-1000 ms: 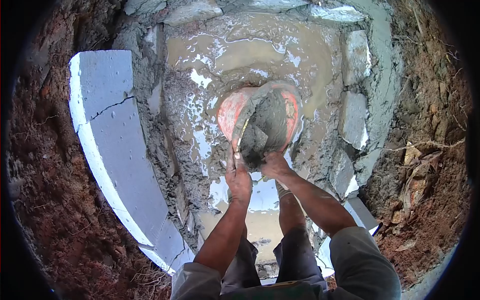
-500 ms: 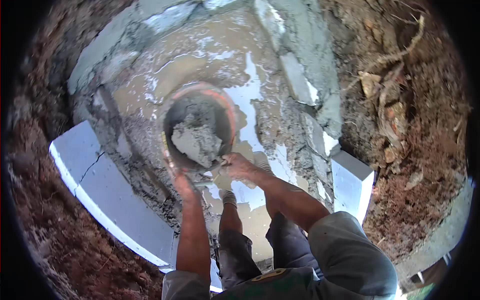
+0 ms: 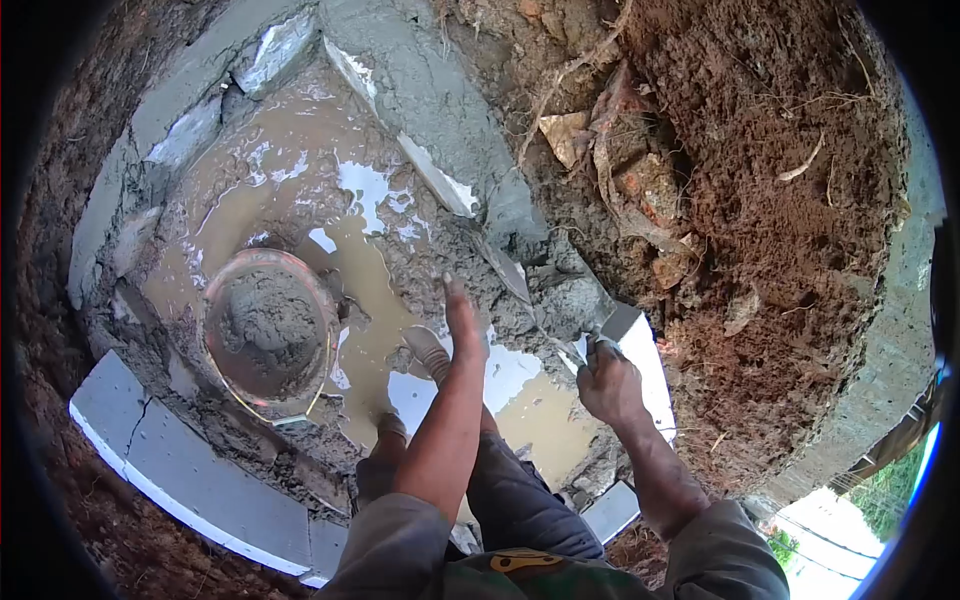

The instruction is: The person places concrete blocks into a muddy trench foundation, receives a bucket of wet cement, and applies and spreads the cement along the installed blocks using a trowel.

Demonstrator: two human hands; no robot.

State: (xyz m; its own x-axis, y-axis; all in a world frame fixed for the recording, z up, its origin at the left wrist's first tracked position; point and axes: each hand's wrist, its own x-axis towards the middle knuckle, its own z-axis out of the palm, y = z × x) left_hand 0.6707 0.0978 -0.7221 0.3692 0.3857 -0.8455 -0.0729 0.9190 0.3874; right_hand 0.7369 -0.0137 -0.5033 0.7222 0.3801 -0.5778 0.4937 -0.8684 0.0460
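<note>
A round bucket (image 3: 328, 345) with a reddish rim and grey mortar (image 3: 268, 318) inside stands upright in the mud at the left. My left hand (image 3: 465, 325) is raised over the muddy floor, right of the bucket and apart from it, fingers pointing away from me; it holds nothing. At the right, my right hand (image 3: 608, 385) is closed round a trowel (image 3: 568, 357), mostly hidden by the fingers. Its visible part points left, beside the end of a pale block (image 3: 648, 365). Grey mortar (image 3: 575, 300) lies just beyond that hand.
A cracked, curved pale block (image 3: 200, 475) lies at the lower left. Stones set in grey mortar (image 3: 430, 90) border the muddy water (image 3: 370, 290). Reddish soil (image 3: 770, 220) with roots rises on the right. My feet stand in the mud below the left hand.
The view has turned right, so the bucket appears farther left. Both hands have come away from the bucket; the left has let go and the right has moved to the pale block with the trowel.
</note>
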